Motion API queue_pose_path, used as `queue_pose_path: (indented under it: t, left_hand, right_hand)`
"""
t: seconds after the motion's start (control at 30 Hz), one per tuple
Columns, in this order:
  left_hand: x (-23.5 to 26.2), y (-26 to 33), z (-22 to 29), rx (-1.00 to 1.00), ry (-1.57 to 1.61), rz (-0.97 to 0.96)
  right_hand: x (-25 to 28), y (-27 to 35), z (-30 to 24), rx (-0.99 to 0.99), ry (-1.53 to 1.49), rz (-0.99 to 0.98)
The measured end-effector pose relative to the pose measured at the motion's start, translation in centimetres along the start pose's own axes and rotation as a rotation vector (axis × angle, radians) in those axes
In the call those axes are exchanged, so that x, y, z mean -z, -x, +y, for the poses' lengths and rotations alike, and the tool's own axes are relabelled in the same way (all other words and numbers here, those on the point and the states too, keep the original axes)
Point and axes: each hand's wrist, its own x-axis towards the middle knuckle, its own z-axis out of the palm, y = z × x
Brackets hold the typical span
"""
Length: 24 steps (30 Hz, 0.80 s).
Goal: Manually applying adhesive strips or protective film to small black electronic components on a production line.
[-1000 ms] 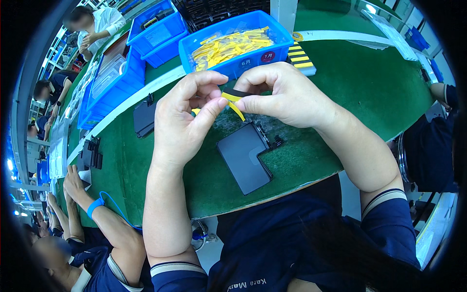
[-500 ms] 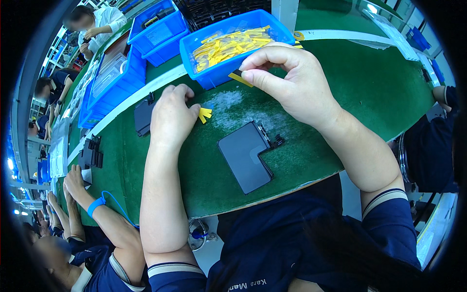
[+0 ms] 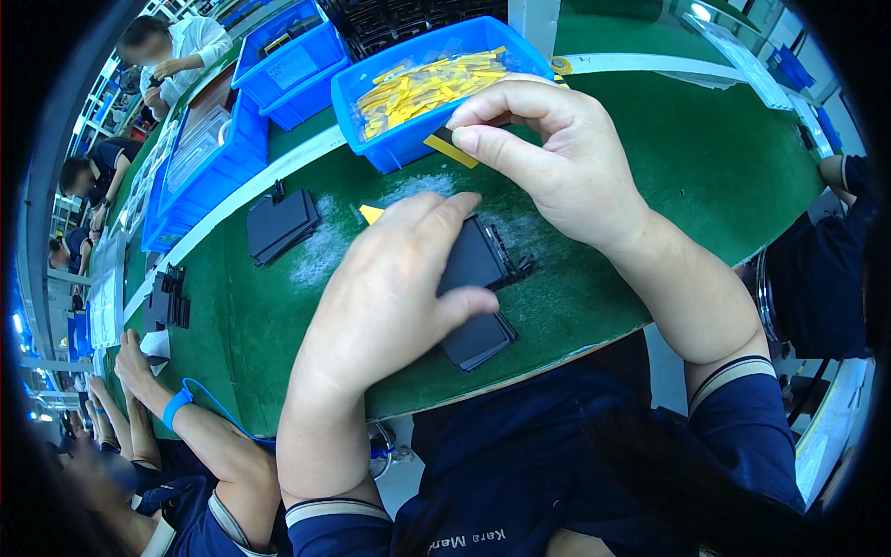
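Note:
Between the thumb and fingertips of my right hand [image 3: 566,167] is a short yellow-and-black strip [image 3: 451,151], held up in front of the blue bin. My left hand [image 3: 385,288] reaches over a small stack of flat dark grey L-shaped plates [image 3: 478,345], its thumb spread away from the fingers. That hand covers much of the stack, and whether it touches the top plate I cannot tell. Black clip-like parts [image 3: 516,269] show along the stack's right edge. A yellow strip end [image 3: 371,214] peeks out behind the left hand.
A blue bin [image 3: 408,148] full of yellow strips stands at the back. Another dark plate stack [image 3: 281,227] lies to the left, with black parts [image 3: 168,302] farther left. Blue crates [image 3: 209,172] line the far left. A co-worker's arm with a blue wristband [image 3: 176,407] is at lower left.
My left hand has moved right and nearer, from beside the yellow strips to over the L-shaped plates. The left plate stack is now uncovered. My right hand keeps its strip almost in place.

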Motion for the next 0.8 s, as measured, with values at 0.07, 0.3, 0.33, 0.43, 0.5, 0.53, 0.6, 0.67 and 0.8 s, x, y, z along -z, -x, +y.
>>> queue_pose_path:
  t: [0.07, 0.3, 0.33, 0.43, 0.5, 0.53, 0.6, 0.67, 0.8]
  left_hand:
    - [0.9, -0.5, 0.0, 0.232, 0.316, -0.083]
    - [0.0, -0.6, -0.6, 0.370, 0.986, 0.211]
    - [0.0, -0.6, -0.7, 0.356, 0.996, 0.208]
    - [-0.2, -0.6, -0.9, 0.352, 1.109, 0.210]
    - [-0.5, -0.6, -0.9, 0.351, 1.129, 0.226]
    - [-0.5, -0.6, -0.9, 0.350, 1.139, 0.234]
    - [-0.4, -0.6, -0.8, 0.359, 1.127, 0.222]
    - [-0.4, -0.7, -0.7, 0.360, 1.121, 0.214]
    - [-0.4, -0.7, -0.8, 0.369, 1.110, 0.207]
  right_hand:
    - [0.0, 0.3, -0.6, -0.118, -0.125, -0.013]
    - [0.1, 0.4, -0.9, -0.118, -0.039, -0.059]
    - [0.2, 0.4, -1.0, -0.100, -0.023, -0.065]
    - [0.2, 0.4, -1.2, -0.048, 0.027, -0.073]
    - [0.2, 0.4, -1.2, -0.014, 0.062, -0.063]
    - [0.2, 0.4, -1.3, -0.015, 0.065, -0.064]
    - [0.3, 0.5, -1.5, -0.016, 0.074, -0.065]
    - [0.5, 0.5, -1.5, 0.023, 0.102, -0.060]
    - [0.3, 0.4, -1.4, 0.104, 0.166, -0.051]
